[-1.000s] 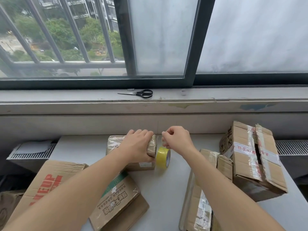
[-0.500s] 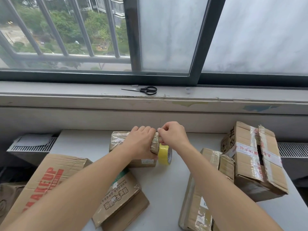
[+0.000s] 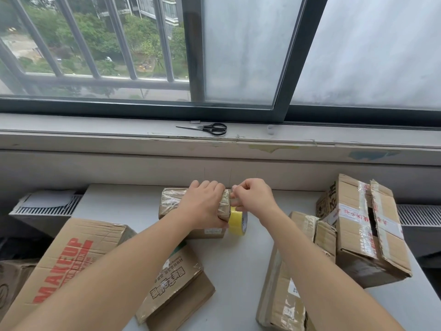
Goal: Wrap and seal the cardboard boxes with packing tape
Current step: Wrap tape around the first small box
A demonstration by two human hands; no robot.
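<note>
Left hand: your left hand (image 3: 205, 204) lies over the right end of the small box (image 3: 174, 201), fingers curled down its far side and thumb on the near face. It grips the box so it cannot slide or roll while you tape it.

Right hand: your right hand (image 3: 253, 199) sits just right of centre in the frame, against the box's upper right corner. Its fingers are clenched into a pinch that touches your left fingertips. It seems to hold the tape strip, but the strip is too clear to make out.

Small box: it lies on its side on the table (image 3: 238, 259), at the middle of the frame, already glossy with film over most of its faces.

Tape roll: the yellow tape roll (image 3: 237, 220) stands on edge, touching the box's right end just below your right hand. Standing like that, it can probably feed tape straight onto the end face.

Step in hand: likely sealing the box's right end, with much of this box apparently done.

Scissors: the scissors (image 3: 210, 129) lie on the windowsill (image 3: 310, 137), above centre and well away from both hands. You would have to release one hand to cut.

Waiting boxes: the MAKEUP box (image 3: 71, 254) is at lower left and a printed box (image 3: 176, 283) is under your left forearm. A flat box (image 3: 286, 283) is at lower right, with a large taped box (image 3: 362, 225) at right.
</note>
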